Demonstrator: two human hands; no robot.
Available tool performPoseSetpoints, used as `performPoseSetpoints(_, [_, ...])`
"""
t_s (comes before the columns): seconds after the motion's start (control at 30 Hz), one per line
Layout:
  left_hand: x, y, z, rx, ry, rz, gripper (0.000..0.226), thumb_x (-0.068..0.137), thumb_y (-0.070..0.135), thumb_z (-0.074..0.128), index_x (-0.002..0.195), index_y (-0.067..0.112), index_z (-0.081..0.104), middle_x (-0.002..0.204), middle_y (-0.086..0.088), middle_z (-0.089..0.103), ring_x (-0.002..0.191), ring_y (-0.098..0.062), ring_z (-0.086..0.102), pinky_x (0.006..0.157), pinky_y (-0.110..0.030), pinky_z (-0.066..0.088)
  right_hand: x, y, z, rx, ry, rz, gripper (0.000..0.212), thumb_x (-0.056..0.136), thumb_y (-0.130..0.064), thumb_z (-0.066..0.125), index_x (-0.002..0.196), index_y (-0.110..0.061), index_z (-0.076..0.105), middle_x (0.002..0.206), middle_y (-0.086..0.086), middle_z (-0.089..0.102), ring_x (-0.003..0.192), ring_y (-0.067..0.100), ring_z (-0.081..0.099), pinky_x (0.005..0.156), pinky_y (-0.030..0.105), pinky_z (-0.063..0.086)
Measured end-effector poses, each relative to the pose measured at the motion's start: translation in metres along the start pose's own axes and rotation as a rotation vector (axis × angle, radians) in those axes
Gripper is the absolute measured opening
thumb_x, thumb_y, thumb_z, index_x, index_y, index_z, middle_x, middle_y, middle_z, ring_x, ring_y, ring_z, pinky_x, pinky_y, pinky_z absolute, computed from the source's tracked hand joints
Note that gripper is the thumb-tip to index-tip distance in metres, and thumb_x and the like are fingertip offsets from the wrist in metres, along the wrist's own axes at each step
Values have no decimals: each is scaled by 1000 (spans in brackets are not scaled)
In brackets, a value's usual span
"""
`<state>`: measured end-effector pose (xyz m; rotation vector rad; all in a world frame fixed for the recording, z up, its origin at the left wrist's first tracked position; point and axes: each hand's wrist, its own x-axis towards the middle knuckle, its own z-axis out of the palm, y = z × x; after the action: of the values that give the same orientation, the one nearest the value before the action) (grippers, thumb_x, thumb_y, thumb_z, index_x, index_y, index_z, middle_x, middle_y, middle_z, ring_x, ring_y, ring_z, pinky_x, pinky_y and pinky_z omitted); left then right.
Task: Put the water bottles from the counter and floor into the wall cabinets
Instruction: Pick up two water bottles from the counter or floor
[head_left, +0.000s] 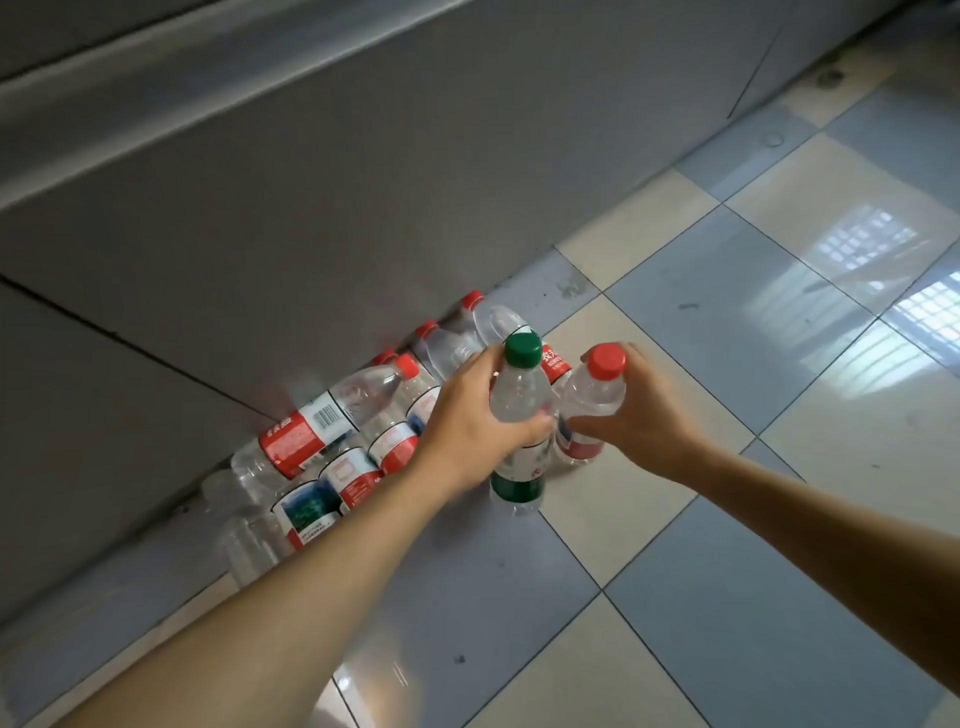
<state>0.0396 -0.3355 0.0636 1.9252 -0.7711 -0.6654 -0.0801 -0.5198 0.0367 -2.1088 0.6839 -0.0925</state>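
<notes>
A cluster of several clear water bottles (332, 441) with red caps and red-white labels stands and lies on the tiled floor against the grey cabinet base. My left hand (467, 421) grips a green-capped, green-labelled bottle (519, 395) around its shoulder. Right beside it, my right hand (644, 415) grips a red-capped bottle (597, 395) around its upper body. Both held bottles are upright at the cluster's right end.
The grey base cabinet front (311, 234) runs diagonally along the left and top, with the counter edge (156, 83) above it. Glossy blue and cream floor tiles (727, 364) spread out to the right and towards me.
</notes>
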Motion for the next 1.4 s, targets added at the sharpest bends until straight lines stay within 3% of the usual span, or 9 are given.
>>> performPoseSetpoints(0.27, [-27,-26,30,163,64,198,66,73,45,86,124,16,56,120,7,55,111,2,50,95,-3,35,-24,17,-5,-9,83,-59,68,66,-26,92,113,-41,45,114,-9,51,97,12,55,79,27,49])
performPoseSetpoints(0.4, [-37,-32,33,175,80,224,66,70,28,93,123,15,55,120,3,54,110,-5,53,95,-4,37,-36,23,1,-10,61,-14,76,66,-31,93,114,-48,37,114,-12,53,98,0,54,73,17,43])
performPoseSetpoints(0.53, [-38,-35,41,155,24,141,74,68,38,92,127,29,48,120,17,54,114,8,49,91,0,36,-33,33,5,140,5,141,77,67,-28,93,125,-35,43,120,-14,56,104,4,58,83,20,49])
performPoseSetpoints(0.67, [-42,-50,56,103,55,9,76,64,38,93,124,42,47,117,27,58,110,8,54,85,-1,39,-26,47,17,267,-107,206,79,71,-10,90,138,-16,49,127,0,64,114,17,63,100,42,54])
performPoseSetpoints(0.8, [-49,-70,72,33,139,-105,75,65,28,93,121,48,46,116,25,61,110,-1,57,83,-9,43,-21,54,30,349,-87,199,67,71,2,87,130,-11,56,120,4,69,107,18,68,90,31,57])
performPoseSetpoints(0.9, [-47,-74,84,-36,191,-148,69,66,24,92,117,45,50,111,23,63,107,0,59,83,-11,48,-22,54,38,374,-46,206,59,72,5,85,124,-14,62,109,-7,74,100,9,70,79,16,55])
performPoseSetpoints(1.0, [-44,-74,91,-70,218,-144,64,69,19,90,123,27,57,114,11,66,109,-13,62,89,-26,53,-23,54,40,394,-28,206,57,74,7,82,124,-14,63,110,-5,74,100,9,70,81,20,57])
performPoseSetpoints(1.17, [-48,-72,88,-116,265,-216,61,68,19,89,109,50,58,105,25,68,100,2,63,79,-8,47,-27,49,37,405,-6,254,62,73,-5,87,127,-17,61,115,-4,72,101,9,69,77,16,56])
performPoseSetpoints(1.4, [-67,-18,51,-216,326,-351,57,68,28,94,117,31,64,106,14,73,97,0,69,81,-15,55,-52,-7,-3,307,-37,231,66,73,-15,89,128,-28,55,113,-14,65,103,9,62,80,20,50])
